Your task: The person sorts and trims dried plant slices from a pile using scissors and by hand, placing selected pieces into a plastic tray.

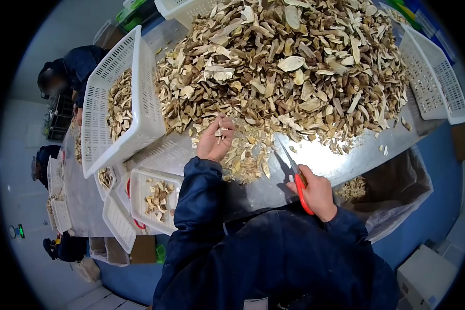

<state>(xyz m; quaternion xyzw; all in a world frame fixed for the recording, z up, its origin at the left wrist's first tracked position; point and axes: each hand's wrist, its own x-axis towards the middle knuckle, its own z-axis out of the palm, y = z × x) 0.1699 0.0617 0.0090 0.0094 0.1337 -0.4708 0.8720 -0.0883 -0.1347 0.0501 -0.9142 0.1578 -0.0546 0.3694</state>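
A large heap of dried mushroom slices (274, 67) covers the metal table (336, 157) in front of me. At the heap's near edge my left hand (217, 138) is closed with its palm turned up, and pale mushroom slices show between its fingers. My right hand (318, 194) grips red-handled scissors (300, 188), whose blades point away from me over the bare metal. Small mushroom scraps (248, 157) lie between the two hands. Left of my forearm, a white tray (137, 199) holds several cut mushroom pieces (159, 199).
A tall white perforated basket (150, 98) with mushroom slices stands on the left. Another white basket (423, 77) is at the right. Below the table's right edge sits a plastic-lined bin (398, 196) with scraps. Co-workers (85, 67) are along the left side.
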